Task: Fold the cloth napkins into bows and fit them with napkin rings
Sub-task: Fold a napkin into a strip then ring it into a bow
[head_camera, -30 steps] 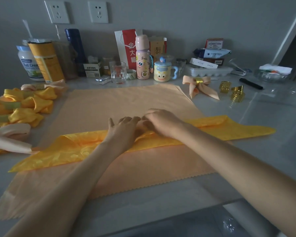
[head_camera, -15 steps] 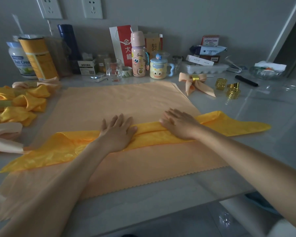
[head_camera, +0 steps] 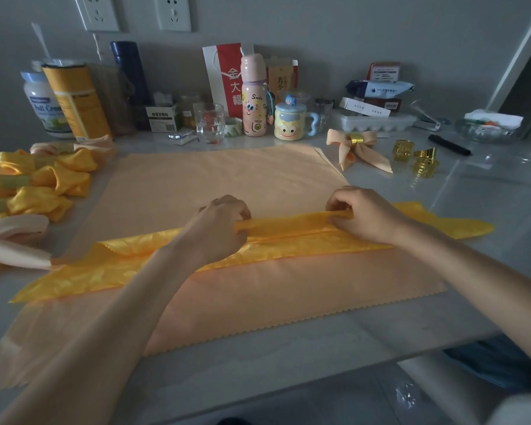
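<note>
The left hand (head_camera: 218,228) has its fingers curled, pinching the raised far fold of the yellow napkin (head_camera: 288,230). That napkin lies as one long folded band across the middle of the tabletop (head_camera: 488,197), with pointed ends reaching out to both sides. The right hand (head_camera: 364,216) pinches the same fold further along, thumb and fingertips closed on the cloth, so the edge stands up slightly between the two hands. Under the band one peach napkin (head_camera: 227,179) lies spread flat, touching it along its whole length. At the far left is a heap of yellow bows (head_camera: 43,185), overlapping too much to count exactly, with two folded peach pieces (head_camera: 13,237) in front of them. To the right, beyond the peach napkin's corner, lies one finished peach bow (head_camera: 357,150) wearing a gold ring, and just beside it are loose gold napkin rings (head_camera: 423,164), at least two. Along the wall stand tins, a glass (head_camera: 209,122), a pink bottle (head_camera: 253,96) and a lidded mug (head_camera: 290,122), well clear of both hands.
</note>
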